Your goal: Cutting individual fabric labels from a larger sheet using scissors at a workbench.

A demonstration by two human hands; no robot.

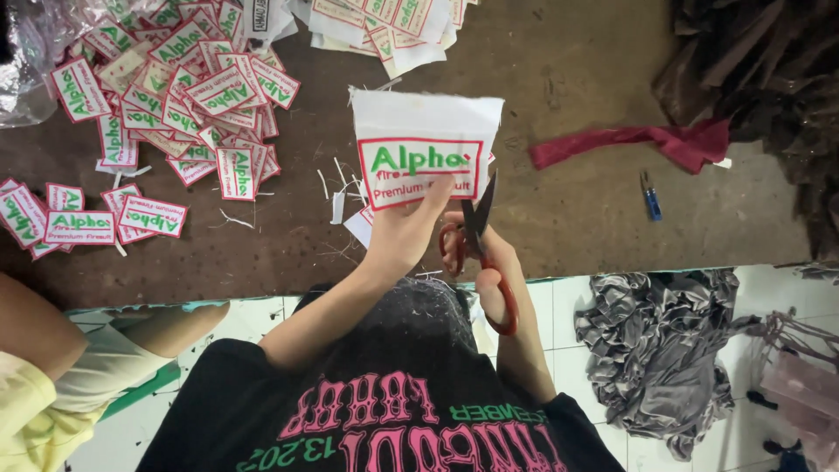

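My left hand (398, 234) holds up a white fabric label (419, 144) with a red border and green lettering, pinching its lower edge above the brown table (568, 70). My right hand (498, 275) grips red-handled scissors (479, 229). Their dark blades point up at the label's lower right corner and are slightly parted. A few thin white offcuts (339, 203) lie on the table just below and left of the label.
Several trimmed labels (179, 92) are heaped at the left, and more uncut ones (384, 26) at the top. A red cloth strip (638, 140) and a small blue tool (651, 199) lie to the right. Grey cloth (664, 350) lies on the tiled floor. Another person's arm (39, 336) is at lower left.
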